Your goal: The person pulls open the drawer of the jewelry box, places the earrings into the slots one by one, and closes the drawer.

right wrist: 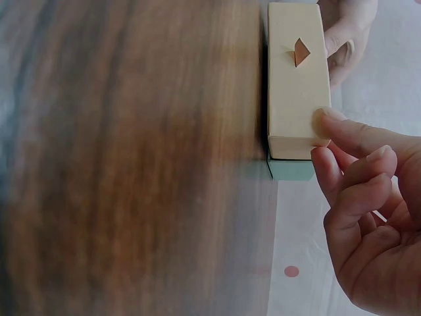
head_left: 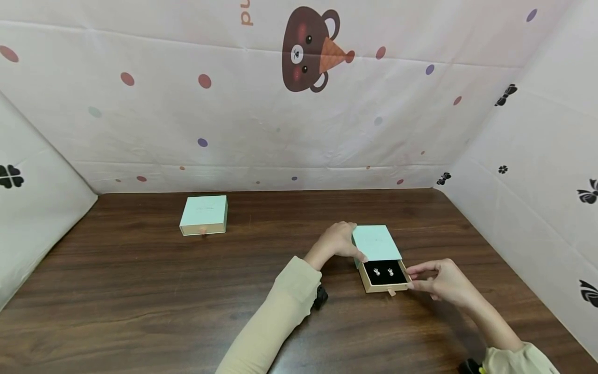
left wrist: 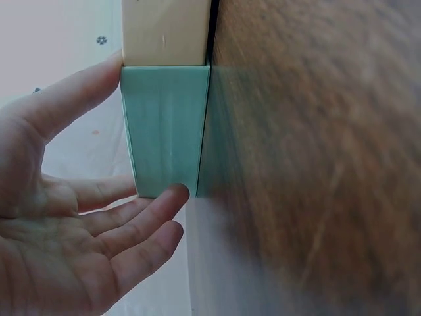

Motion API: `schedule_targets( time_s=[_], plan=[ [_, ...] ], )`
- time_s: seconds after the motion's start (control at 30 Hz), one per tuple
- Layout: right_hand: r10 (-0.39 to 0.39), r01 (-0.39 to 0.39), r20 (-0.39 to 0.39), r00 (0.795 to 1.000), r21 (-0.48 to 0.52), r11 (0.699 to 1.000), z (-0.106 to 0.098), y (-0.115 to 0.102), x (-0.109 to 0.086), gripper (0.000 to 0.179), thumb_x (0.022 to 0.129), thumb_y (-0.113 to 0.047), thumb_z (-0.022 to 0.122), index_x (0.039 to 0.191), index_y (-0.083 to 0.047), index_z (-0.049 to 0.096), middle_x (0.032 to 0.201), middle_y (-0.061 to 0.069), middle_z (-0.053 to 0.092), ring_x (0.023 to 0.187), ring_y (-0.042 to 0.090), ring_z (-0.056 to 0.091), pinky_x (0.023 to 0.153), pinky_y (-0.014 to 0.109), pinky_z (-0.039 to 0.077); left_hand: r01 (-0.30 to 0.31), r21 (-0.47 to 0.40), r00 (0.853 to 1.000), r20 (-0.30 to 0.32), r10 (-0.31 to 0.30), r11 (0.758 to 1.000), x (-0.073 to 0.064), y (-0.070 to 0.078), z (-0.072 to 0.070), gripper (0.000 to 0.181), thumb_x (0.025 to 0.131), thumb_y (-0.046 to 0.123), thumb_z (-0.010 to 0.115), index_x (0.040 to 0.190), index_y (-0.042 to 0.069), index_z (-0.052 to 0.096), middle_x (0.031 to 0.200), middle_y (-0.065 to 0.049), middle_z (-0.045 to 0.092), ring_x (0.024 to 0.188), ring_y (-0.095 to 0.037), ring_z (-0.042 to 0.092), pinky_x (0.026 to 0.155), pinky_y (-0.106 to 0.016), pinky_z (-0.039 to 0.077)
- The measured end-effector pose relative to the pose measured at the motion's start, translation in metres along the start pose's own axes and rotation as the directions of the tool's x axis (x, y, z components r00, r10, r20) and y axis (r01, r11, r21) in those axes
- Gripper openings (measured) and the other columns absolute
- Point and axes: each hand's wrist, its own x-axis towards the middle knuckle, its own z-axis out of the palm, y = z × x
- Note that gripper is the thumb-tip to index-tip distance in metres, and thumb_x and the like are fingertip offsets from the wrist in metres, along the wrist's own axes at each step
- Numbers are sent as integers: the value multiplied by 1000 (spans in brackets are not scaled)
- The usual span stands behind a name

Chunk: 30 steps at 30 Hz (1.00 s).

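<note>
A mint-green jewelry box (head_left: pixel 376 242) sits on the right of the table with its cream drawer (head_left: pixel 384 288) slid partly out toward the front. Two small silvery earrings (head_left: pixel 383 271) sit on the drawer's black lining. My left hand (head_left: pixel 340 240) holds the green sleeve from its left side, thumb at the front top edge and fingers toward the back, as the left wrist view shows. At the drawer's front right corner, my right hand (head_left: pixel 443 280) pinches with thumb and fingertips. An orange-brown ribbon tab (right wrist: pixel 300 52) sticks out from the drawer's front.
A second mint-green box (head_left: pixel 204 212), shut, lies at the back left of the brown wooden table (head_left: pixel 154 291). White printed cloth (head_left: pixel 243 114) walls in the back and both sides. Both forearms reach in from the front.
</note>
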Motion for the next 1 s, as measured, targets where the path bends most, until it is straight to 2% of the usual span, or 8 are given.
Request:
schedule_targets(
  time_s=[0.47, 0.77, 1.0],
  plan=[
    [13, -12, -29, 1000, 8, 1000, 0, -1, 6, 40, 72, -13, 76, 105, 6, 64, 84, 8, 65, 41, 6, 38, 39, 22, 35, -2, -5, 1000, -1, 2, 1000, -1, 0, 0, 86, 72, 42, 75, 140, 7, 35, 141, -9, 38, 129, -23, 35, 100, -34, 35],
    [1, -2, -57, 998, -25, 1000, 1, -1, 12, 38, 71, -14, 77, 104, 3, 66, 81, 5, 64, 40, 6, 38, 38, 22, 34, 0, -11, 1000, 6, 0, 1000, -1, -2, 0, 87, 72, 42, 75, 140, 8, 34, 142, -9, 37, 129, -24, 35, 100, -34, 35],
    [0, -1, -63, 998, -18, 1000, 0, -1, 16, 39, 71, -15, 77, 105, 1, 66, 86, 6, 64, 41, 7, 38, 39, 24, 35, 4, -22, 1000, 7, -4, 1000, 0, -2, 1, 87, 72, 43, 75, 141, 8, 34, 142, -8, 36, 130, -22, 34, 100, -34, 35]
  ],
)
